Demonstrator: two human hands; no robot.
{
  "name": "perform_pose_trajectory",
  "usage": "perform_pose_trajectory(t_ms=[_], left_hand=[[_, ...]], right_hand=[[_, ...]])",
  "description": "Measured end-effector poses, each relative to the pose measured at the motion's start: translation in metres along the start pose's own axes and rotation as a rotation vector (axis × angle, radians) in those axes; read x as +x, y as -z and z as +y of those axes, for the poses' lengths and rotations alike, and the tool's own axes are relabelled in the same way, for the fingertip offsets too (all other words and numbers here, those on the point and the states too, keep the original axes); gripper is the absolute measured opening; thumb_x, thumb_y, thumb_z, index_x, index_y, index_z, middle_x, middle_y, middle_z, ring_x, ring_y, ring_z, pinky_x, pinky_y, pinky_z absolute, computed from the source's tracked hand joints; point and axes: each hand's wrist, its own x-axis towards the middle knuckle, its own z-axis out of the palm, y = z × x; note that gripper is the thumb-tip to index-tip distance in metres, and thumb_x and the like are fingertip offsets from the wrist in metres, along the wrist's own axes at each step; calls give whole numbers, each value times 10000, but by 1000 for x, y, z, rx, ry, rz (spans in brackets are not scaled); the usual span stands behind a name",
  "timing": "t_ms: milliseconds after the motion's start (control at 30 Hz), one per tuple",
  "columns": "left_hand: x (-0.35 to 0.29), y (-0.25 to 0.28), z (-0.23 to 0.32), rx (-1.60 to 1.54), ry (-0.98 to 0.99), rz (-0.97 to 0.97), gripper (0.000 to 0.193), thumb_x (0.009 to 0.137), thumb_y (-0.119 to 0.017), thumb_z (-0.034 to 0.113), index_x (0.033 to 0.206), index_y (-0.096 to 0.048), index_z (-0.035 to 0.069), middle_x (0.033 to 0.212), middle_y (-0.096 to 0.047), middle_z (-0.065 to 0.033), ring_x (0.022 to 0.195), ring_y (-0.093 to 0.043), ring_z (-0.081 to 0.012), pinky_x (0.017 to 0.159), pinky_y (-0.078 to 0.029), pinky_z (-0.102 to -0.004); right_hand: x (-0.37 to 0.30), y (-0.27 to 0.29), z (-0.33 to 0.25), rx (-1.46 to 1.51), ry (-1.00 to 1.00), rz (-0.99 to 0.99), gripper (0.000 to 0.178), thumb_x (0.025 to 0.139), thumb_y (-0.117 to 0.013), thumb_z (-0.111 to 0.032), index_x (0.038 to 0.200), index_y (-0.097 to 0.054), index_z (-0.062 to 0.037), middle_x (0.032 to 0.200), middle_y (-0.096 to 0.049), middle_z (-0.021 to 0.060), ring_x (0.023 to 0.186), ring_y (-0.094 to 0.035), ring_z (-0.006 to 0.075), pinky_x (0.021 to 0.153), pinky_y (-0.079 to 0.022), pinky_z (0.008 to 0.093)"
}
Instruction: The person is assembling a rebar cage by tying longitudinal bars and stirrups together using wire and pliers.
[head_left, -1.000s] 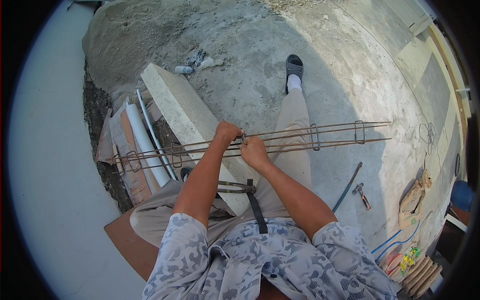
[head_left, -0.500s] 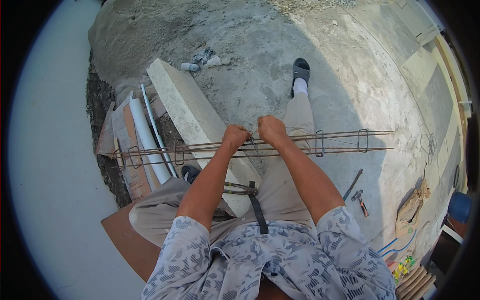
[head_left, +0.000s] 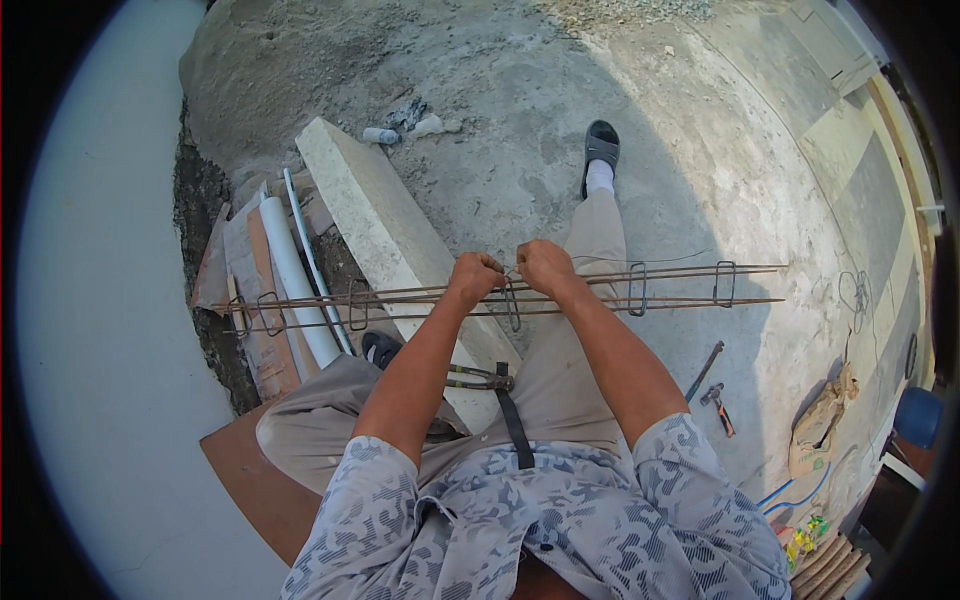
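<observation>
While the rebar cage [head_left: 690,271] is spanning the concrete beam [head_left: 385,215] and right leg [head_left: 598,228], left hand [head_left: 477,277] and right hand [head_left: 545,268] are curling nearly closed, apparently pinching thin wire [head_left: 511,268] beside a stirrup [head_left: 515,310], likely tying, next move probably needing firm twisting.

No legible txt, nos. or signs. Brown paper sack [head_left: 822,420], R side: bit of green print nr lower end, too small to read. Dark slide sandal [head_left: 602,148], R foot: pale mark on strap, unclear.
</observation>
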Motion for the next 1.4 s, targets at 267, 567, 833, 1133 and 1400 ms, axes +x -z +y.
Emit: perform_pose_trajectory(t_ms=[267,567,833,1133,1400], left_hand=[[1,-3,-2,3,4,-9,176,703,-812,-14,845,-709,-32,795,-697,-79,727,-622,-164,685,-507,-319],[-6,2,-8,98,-39,57,217,695,-808,118,864,-743,0,806,-731,-126,747,-686,-211,740,-539,-351],[-14,3,1,7,-125,65,182,694,-789,77,832,-720,-20,762,-710,-108,700,-657,-175,669,-535,-331],[-23,9,14,-117,-132,50,117,724,-778,27,792,-698,-25,720,-677,-76,641,-608,-139,599,-504,-309],[-15,10,6,-35,-90,12,162,749,-788,6,873,-686,-16,792,-666,-53,706,-588,-128,640,-489,-300]], right_hand=[[-1,-5,18,61,45,-294,366,912,-589,-404,970,-786,-100,1053,-731,192,1019,-671,381,922,-490,497],[-28,5,-11,-43,39,-143,282,848,-611,-280,981,-764,-83,981,-740,158,1042,-650,331,973,-374,453],[-36,-2,-11,-124,137,7,192,801,-640,-152,925,-743,-47,937,-731,164,1047,-621,333,918,-394,458],[-39,7,-23,-26,17,-119,238,775,-668,-164,979,-719,-54,998,-687,146,1071,-586,343,901,-399,458],[-89,-20,-21,-270,361,569,213,792,-708,-164,993,-695,-95,1039,-554,132,1086,-508,310,982,-365,495]])
